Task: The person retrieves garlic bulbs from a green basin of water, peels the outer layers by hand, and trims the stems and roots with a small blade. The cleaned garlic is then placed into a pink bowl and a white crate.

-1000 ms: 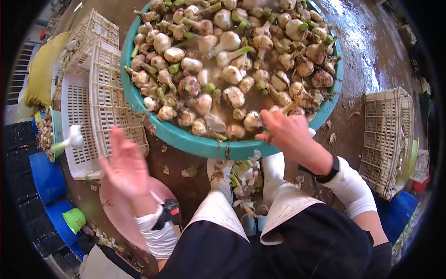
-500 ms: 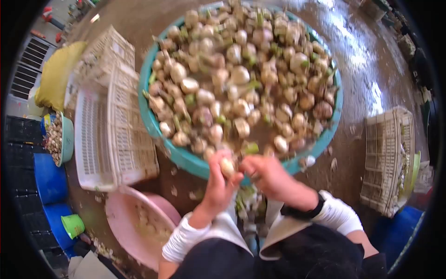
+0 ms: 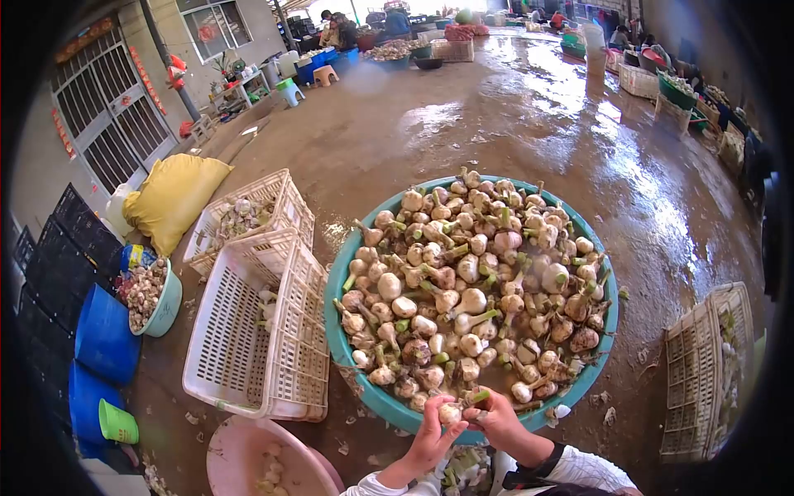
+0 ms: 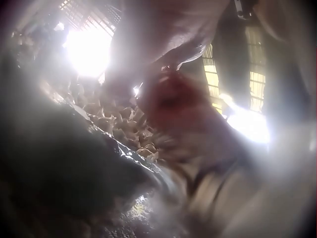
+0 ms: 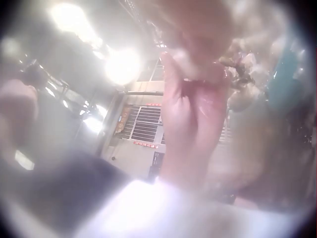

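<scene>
Over the near rim of a round teal tub [image 3: 376, 403], my left hand [image 3: 428, 442] grips a garlic bulb [image 3: 449, 412] with fingers and thumb. My right hand [image 3: 503, 426] meets it from the right, its curled fingers pinching at the bulb's side beside a green stem end [image 3: 478, 397]. Many garlic bulbs with cut stems [image 3: 467, 300] fill the tub, lying in murky water. The left wrist view is blurred and glaring, with a hand [image 4: 173, 106] close up. In the right wrist view a hand [image 5: 193, 119] shows hazily, its fingertips partly hidden.
Left of the tub stand white plastic crates [image 3: 298, 339], one holding garlic, and a pink basin [image 3: 240, 463] with bulbs inside. Blue tubs [image 3: 103, 331] and a yellow sack [image 3: 178, 194] lie farther left. Another crate [image 3: 703, 372] stands right. The wet floor [image 3: 331, 124] stretches behind.
A second ago a white bulb was in the air by my spread left hand. My left hand has since joined my right and taken another bulb. The head view has tilted up.
</scene>
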Available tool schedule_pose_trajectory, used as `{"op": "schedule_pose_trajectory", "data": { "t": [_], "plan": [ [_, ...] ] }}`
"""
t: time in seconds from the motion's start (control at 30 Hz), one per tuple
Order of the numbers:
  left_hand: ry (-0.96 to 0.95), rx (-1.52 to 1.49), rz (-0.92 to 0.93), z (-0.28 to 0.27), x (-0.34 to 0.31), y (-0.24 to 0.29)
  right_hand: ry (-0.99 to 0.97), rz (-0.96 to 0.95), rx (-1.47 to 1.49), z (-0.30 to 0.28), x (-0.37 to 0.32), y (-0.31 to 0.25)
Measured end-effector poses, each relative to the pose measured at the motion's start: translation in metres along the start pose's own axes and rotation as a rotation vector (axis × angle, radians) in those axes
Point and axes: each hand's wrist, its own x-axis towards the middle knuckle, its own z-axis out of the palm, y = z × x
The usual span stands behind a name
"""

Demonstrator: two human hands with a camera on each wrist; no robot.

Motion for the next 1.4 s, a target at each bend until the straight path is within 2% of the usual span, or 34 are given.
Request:
{"op": "schedule_pose_trajectory", "data": {
  "t": [0.03, 0.1, 0.13, 0.27, 0.33, 0.37, 0.43, 0.47, 0.5, 0.57, 0.6, 0.63, 0.7, 0.73, 0.87, 1.13, 1.2, 1.27, 1.33, 1.37, 1.4],
  "plan": [
    [0.002, 0.004, -0.002, -0.005, 0.000, -0.002, -0.004, 0.003, 0.002, 0.002, -0.003, -0.004],
    [-0.155, -1.113, -0.752, -0.018, -0.003, -0.003, 0.008, -0.422, -0.945, 0.003, -0.006, -0.012],
    [-0.082, -1.018, -0.890, -0.018, 0.002, 0.007, -0.023, -0.529, -0.968, 0.003, -0.003, -0.009],
    [-0.065, -0.863, -0.793, -0.020, 0.000, 0.004, -0.153, -0.439, -0.970, -0.001, -0.003, -0.013],
    [-0.030, -0.736, -0.592, -0.018, 0.007, 0.024, -0.209, -0.381, -0.858, 0.001, -0.009, -0.009],
    [-0.031, -0.737, -0.596, -0.019, 0.005, 0.021, -0.207, -0.377, -0.857, 0.000, -0.011, -0.013],
    [-0.177, -0.783, -0.615, -0.025, 0.002, 0.015, -0.150, -0.539, -1.006, -0.007, -0.011, -0.033],
    [-0.258, -0.619, -0.517, -0.026, 0.003, 0.020, 0.096, -0.676, -1.014, -0.015, -0.003, -0.043],
    [-0.256, -0.621, -0.520, -0.026, 0.001, 0.021, 0.218, -0.497, -0.952, -0.041, 0.005, -0.046],
    [-0.286, -0.727, -0.635, -0.029, 0.002, 0.022, -0.142, -0.351, -0.957, -0.043, 0.000, -0.038],
    [-0.256, -0.708, -0.658, -0.027, 0.003, 0.017, -0.237, -0.171, -1.220, -0.025, -0.016, -0.045],
    [-0.257, -0.699, -0.658, -0.026, 0.003, 0.013, -0.170, -0.313, -1.222, -0.017, -0.021, -0.034],
    [-0.243, -0.587, -0.628, -0.017, -0.001, 0.003, -0.064, -0.480, -1.177, -0.008, -0.021, -0.022],
    [-0.199, -0.473, -0.468, -0.011, -0.001, -0.002, -0.068, -0.479, -1.179, -0.007, -0.020, -0.022],
    [-0.175, -0.515, -0.505, -0.011, -0.005, -0.003, -0.137, -0.454, -1.232, -0.006, -0.017, -0.023],
    [-0.281, -0.688, -0.605, -0.013, -0.006, 0.000, -0.228, -0.413, -1.206, -0.014, -0.017, -0.020],
    [-0.276, -0.686, -0.604, -0.012, -0.005, -0.002, -0.077, -0.523, -1.621, -0.006, -0.022, -0.014],
    [-0.271, -0.689, -0.613, -0.014, -0.006, 0.002, -0.080, -0.531, -1.618, -0.005, -0.022, -0.014],
    [-0.239, -0.870, -0.710, -0.019, -0.001, 0.012, -0.085, -0.583, -1.623, -0.014, -0.016, -0.011],
    [-0.319, -0.762, -0.693, -0.023, 0.004, 0.015, -0.008, -0.662, -1.703, -0.018, -0.011, -0.011],
    [-0.412, -0.653, -0.655, -0.027, 0.005, 0.010, 0.061, -0.785, -1.358, -0.040, 0.011, -0.002]
  ]
}}
